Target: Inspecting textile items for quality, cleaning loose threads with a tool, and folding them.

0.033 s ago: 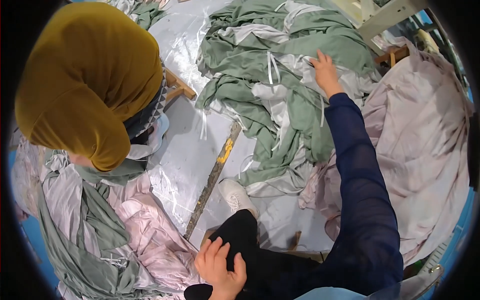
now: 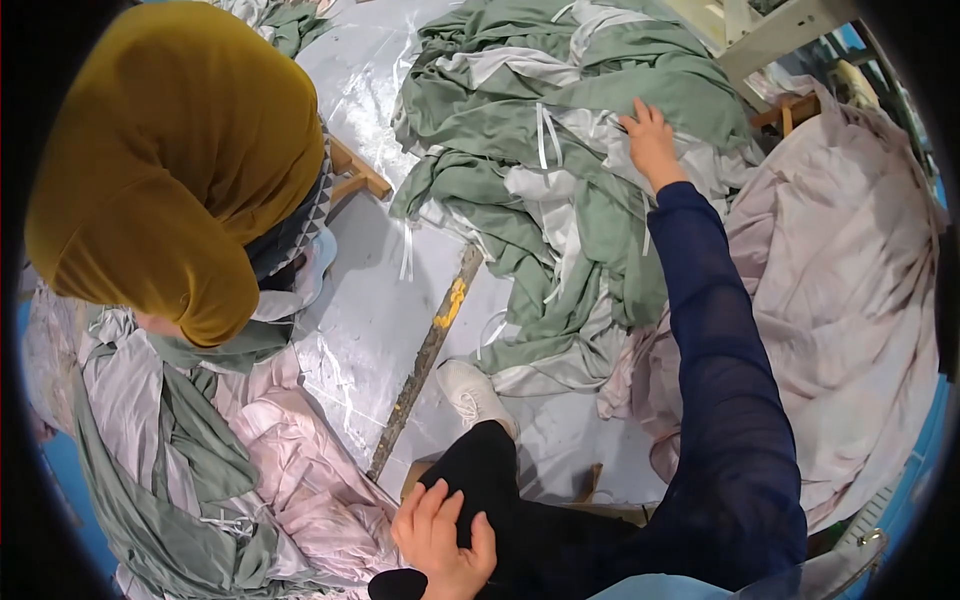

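My right hand (image 2: 652, 148) reaches forward in a navy sleeve to a large heap of green and white fabric (image 2: 640, 90). Its fingers are spread over a white part of the cloth and seem to touch it, without a visible grip. Narrow white tie ribbons (image 2: 541, 135) hang from the folds. My left hand (image 2: 445, 535) rests by my bent knee in black trousers, fingers apart and holding nothing. Just left of it lies a crumpled pale pink cloth (image 2: 305, 460).
A co-worker in a mustard top (image 2: 190, 150) bends over green and pink cloth at the left. Pale pink fabric (image 2: 830, 300) is piled at my right. A wooden stool (image 2: 355, 170) stands by the co-worker. A worn strip (image 2: 420, 370) crosses the grey floor near my white shoe (image 2: 472, 393).
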The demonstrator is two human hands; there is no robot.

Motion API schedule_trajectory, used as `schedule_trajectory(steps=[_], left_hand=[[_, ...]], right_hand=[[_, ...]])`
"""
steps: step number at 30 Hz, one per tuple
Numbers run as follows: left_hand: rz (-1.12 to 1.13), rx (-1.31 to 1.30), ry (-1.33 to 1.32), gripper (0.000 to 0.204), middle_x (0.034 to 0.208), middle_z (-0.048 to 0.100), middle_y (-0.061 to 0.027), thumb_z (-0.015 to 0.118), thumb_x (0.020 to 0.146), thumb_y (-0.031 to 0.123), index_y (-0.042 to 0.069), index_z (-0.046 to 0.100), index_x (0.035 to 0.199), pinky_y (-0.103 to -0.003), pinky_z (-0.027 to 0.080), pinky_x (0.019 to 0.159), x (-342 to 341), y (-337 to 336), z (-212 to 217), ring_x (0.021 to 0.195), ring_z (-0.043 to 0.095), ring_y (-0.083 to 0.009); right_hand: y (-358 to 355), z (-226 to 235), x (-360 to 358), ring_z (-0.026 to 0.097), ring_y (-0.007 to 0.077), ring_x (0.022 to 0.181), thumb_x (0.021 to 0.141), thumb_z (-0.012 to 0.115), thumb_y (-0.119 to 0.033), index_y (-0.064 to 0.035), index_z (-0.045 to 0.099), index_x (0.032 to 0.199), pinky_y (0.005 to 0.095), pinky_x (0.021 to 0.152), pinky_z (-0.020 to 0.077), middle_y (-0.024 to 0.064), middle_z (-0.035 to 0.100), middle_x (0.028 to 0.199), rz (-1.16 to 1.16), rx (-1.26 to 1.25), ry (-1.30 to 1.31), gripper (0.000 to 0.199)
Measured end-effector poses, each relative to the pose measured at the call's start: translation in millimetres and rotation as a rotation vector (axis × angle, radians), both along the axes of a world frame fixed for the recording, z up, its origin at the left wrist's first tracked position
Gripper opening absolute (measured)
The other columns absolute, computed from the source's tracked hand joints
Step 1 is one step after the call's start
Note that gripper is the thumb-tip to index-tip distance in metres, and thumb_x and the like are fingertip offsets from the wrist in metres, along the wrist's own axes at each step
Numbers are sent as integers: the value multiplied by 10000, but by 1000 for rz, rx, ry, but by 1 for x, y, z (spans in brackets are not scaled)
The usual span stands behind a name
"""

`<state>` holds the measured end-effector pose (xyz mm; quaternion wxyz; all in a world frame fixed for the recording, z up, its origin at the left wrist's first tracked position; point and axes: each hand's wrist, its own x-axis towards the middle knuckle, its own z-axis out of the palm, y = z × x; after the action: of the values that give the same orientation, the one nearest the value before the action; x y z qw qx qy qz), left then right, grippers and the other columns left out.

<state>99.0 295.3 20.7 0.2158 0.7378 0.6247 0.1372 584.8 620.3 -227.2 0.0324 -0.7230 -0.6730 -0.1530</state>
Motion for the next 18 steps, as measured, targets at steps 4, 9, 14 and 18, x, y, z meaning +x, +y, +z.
schedule_trajectory(steps=[4,9,14,18], left_hand=[[-53,46,-54,336,1113,632,-196,676,774,164,2,637,1066,-491,467,900,4,26,10,1007,590,-422],[-45,77,-39,298,1078,644,-202,687,781,148,-13,650,1029,-480,494,856,-1,31,12,983,611,-423],[35,39,-46,272,1089,648,-162,678,741,155,11,651,970,-457,416,940,-4,6,1,1071,564,-396],[87,50,-39,249,1071,657,-136,687,728,132,34,656,955,-453,416,920,-5,-1,3,1062,575,-376]], right_hand=[[27,-3,5,432,298,1284,811,538,-16,-138,631,1145,515,943,412,94,474,1394,-99,-102,-153,367],[47,6,35,608,321,1015,817,560,-71,-77,664,1070,435,840,478,109,657,1080,-90,163,180,274],[49,24,42,657,287,823,852,560,-98,-22,697,975,375,745,502,143,696,893,-153,401,651,199],[-10,8,-24,622,162,777,989,494,-230,16,700,976,328,708,492,87,711,897,-283,339,1386,321]])
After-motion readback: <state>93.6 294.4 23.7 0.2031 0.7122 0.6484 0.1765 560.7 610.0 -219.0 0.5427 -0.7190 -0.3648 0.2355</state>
